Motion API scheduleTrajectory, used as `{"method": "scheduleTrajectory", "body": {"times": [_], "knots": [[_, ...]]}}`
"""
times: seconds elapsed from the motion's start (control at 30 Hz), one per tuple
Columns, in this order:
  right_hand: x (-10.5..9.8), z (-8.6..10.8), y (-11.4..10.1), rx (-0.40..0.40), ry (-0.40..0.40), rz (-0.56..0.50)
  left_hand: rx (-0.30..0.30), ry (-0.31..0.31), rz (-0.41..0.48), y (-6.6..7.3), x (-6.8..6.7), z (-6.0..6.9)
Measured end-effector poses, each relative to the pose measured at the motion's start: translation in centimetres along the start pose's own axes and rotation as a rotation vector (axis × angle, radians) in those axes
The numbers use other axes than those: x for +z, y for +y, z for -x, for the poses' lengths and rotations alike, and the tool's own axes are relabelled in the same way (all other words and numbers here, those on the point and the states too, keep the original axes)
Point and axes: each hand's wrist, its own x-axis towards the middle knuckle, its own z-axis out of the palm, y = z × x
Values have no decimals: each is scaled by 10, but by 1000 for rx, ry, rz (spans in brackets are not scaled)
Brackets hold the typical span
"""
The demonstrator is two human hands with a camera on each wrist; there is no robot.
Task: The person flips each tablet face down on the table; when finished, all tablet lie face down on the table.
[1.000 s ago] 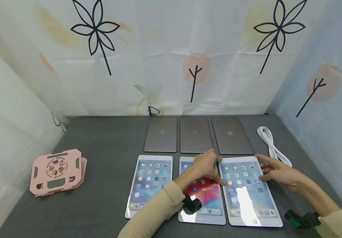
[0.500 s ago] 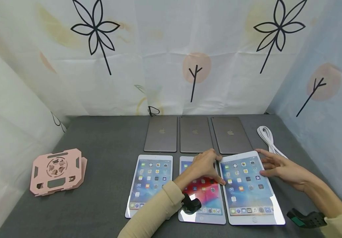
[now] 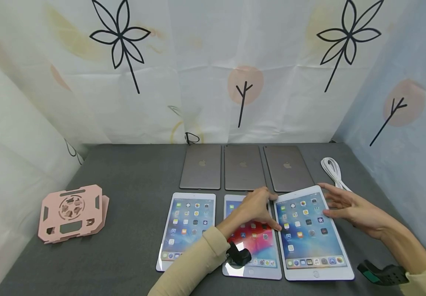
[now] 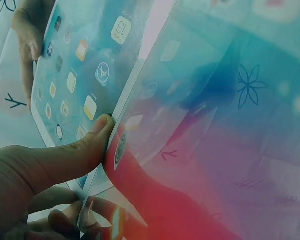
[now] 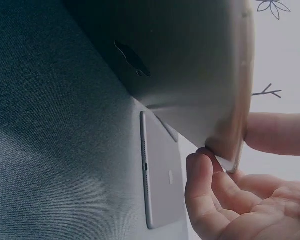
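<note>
The rightmost white-framed tablet (image 3: 311, 234), screen lit, is tilted with its far end raised off the table. My right hand (image 3: 357, 209) grips its right edge near the far corner. In the right wrist view, the thumb (image 5: 277, 132) lies on the screen side and curled fingers (image 5: 200, 175) support the grey back. My left hand (image 3: 255, 207) holds the left edge by the far corner, its thumb (image 4: 97, 137) along that edge. Under the left hand lies a middle tablet (image 3: 251, 269) with a red wallpaper, partly hidden. Another lit tablet (image 3: 188, 222) lies left of it.
Three grey tablets lie face down in a back row: left (image 3: 200, 174), middle (image 3: 243, 174) and right (image 3: 288, 174). A coiled white cable (image 3: 333, 170) is at the far right. A pink slotted stand (image 3: 70, 213) rests at the left of the dark table (image 3: 131, 246).
My right hand has raised the far end of the rightmost tablet, moving slightly up and outward. The glare on its screen has gone. The left hand has stayed in place.
</note>
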Motion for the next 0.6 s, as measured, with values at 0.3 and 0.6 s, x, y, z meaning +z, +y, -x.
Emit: {"method": "scheduleTrajectory", "body": {"times": [0.3, 0.6], "knots": [[1, 5, -4, -31, 24, 0, 53, 3, 83, 4, 8, -1], [1, 10, -4, -71, 53, -4, 84, 50, 61, 10, 12, -3]]}}
